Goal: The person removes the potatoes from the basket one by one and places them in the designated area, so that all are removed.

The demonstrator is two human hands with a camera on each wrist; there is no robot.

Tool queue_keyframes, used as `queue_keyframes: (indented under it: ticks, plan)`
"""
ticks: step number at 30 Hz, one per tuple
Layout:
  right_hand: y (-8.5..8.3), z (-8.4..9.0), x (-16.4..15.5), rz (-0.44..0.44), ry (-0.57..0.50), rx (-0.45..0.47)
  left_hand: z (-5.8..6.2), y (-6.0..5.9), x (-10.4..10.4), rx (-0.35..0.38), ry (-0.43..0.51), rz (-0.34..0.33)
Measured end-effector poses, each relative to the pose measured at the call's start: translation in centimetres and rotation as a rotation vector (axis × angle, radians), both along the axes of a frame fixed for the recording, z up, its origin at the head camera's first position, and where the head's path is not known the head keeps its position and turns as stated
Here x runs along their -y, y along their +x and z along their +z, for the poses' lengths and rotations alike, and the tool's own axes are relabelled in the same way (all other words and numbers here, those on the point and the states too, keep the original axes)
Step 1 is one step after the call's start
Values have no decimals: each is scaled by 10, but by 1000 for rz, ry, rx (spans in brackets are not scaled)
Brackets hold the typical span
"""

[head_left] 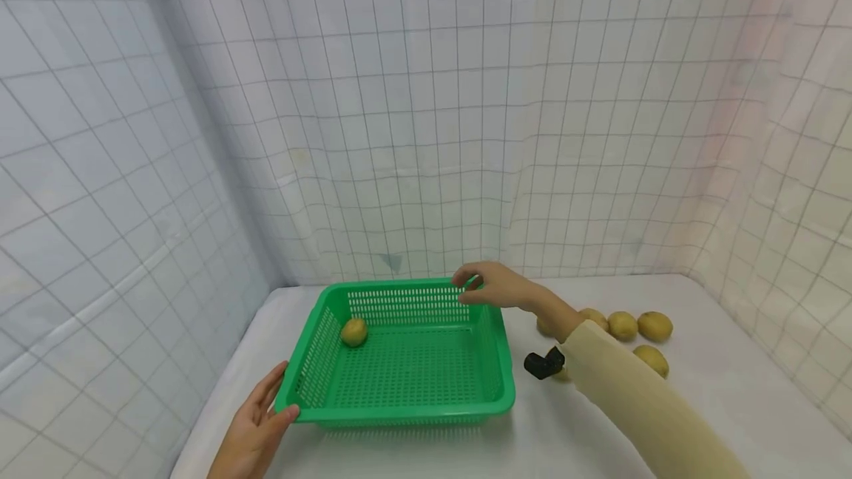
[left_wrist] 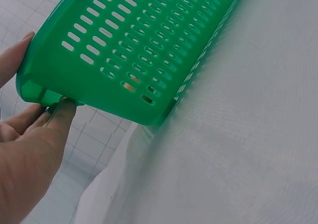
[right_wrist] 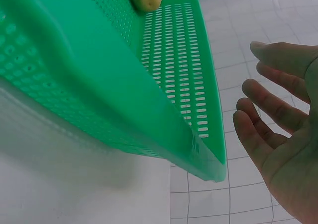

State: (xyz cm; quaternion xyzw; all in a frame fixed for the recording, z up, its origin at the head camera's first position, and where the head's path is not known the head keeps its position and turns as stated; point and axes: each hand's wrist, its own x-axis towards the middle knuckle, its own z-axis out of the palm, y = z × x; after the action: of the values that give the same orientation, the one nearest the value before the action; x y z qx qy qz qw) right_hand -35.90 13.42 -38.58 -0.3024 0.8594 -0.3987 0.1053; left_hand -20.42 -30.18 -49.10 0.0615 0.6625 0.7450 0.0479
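Note:
A green plastic basket (head_left: pixel 399 414) with slotted walls stands on the white table. One potato (head_left: pixel 354 332) lies inside it, in the far left corner. My left hand (head_left: pixel 251 427) grips the basket's near left corner, thumb on top of the rim and fingers beneath it, as the left wrist view also shows. Above the basket's far right corner hovers my right hand (head_left: pixel 492 285), its fingers loosely bent with nothing between them. In the right wrist view the right hand (right_wrist: pixel 285 110) is apart from the basket rim.
Several potatoes (head_left: pixel 655 326) lie on the table (head_left: pixel 719 383) right of the basket, some partly hidden by the right forearm. A black device (head_left: pixel 544 364) sits at the right wrist. Grid-patterned white sheets (head_left: pixel 426 131) wall in the table at the back and sides.

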Motion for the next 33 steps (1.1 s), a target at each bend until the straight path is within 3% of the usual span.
queue_keyframes:
  ticks: [17, 33]
  plan:
    - [-14, 1, 62, 127, -49, -9, -3, -3, 2, -33, 36, -19]
    - [-22, -21, 119, 190, -90, 12, -2, -1, 1, -39, 38, -13]
